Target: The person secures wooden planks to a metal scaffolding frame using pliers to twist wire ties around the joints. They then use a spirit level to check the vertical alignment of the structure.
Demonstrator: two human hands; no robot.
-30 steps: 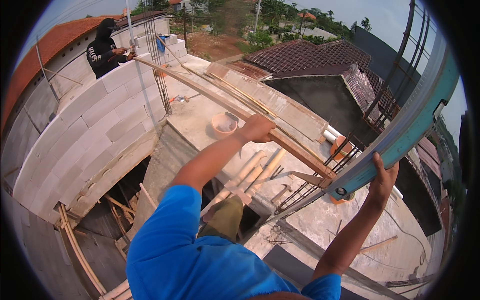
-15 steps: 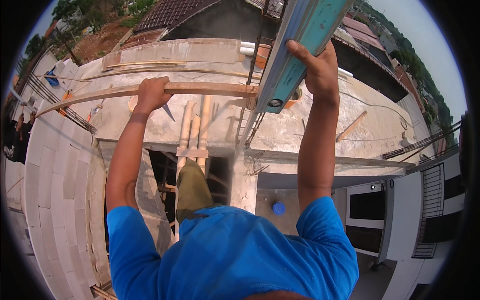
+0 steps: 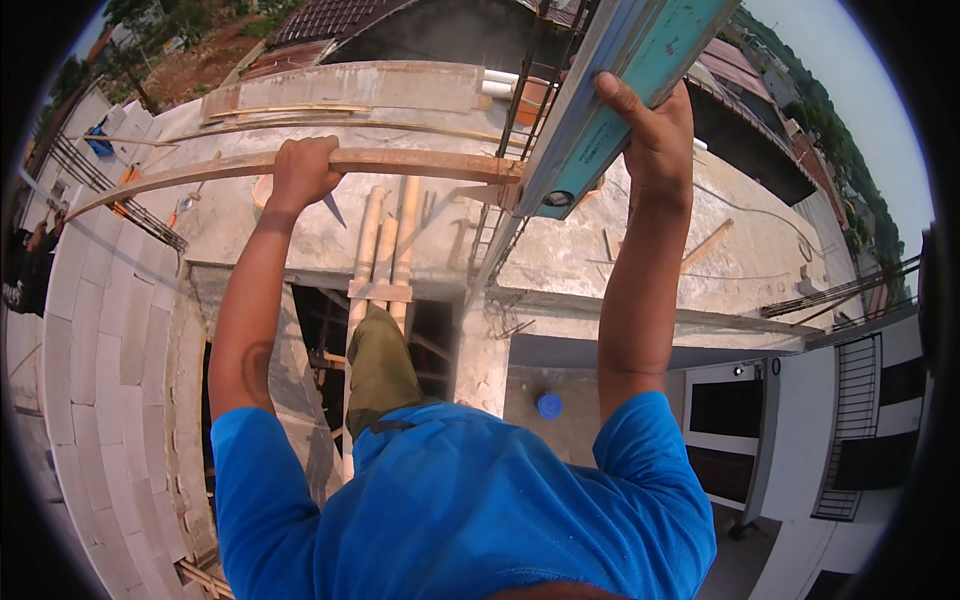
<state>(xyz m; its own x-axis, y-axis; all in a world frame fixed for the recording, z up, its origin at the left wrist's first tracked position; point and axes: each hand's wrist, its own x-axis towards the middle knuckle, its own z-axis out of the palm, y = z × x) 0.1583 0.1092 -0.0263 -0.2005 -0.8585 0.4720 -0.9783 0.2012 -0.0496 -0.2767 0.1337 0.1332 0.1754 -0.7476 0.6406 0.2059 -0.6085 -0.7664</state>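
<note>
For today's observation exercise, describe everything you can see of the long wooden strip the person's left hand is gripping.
The wooden strip is a long, thin, pale brown batten, bare and slightly bowed in this view. It runs crosswise above the concrete slab, from far left to the teal metal beam, where its right end meets the beam's lower end. The left hand wraps over it near the middle, fingers curled on top.

The long teal metal beam (image 3: 640, 60) runs out past the top edge. The right hand (image 3: 650, 130) hides part of it. A person (image 3: 30, 265) at the left rim is cut off.
</note>
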